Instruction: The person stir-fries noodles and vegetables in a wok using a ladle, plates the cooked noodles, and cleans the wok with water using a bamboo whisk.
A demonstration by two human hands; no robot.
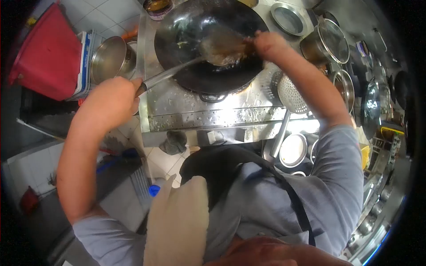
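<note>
My left hand (117, 102) is closed round the wooden end of a long metal ladle (175, 73). The ladle's round head sits over the inside of a large black wok (208, 82), which has wet, shiny walls. At the wok's right rim, my right hand (270, 45) is closed on a brown, brush-like thing (242, 48). Its far end meets the ladle's head; motion blur hides its exact shape and whether the two touch.
The wok stands on a wet steel stove top (177, 106). A perforated skimmer (293, 95) lies right of it. Pots (326, 42) and a round metal dish (288, 19) stand further right. At left are a steel pot (108, 60) and a red bin (51, 53).
</note>
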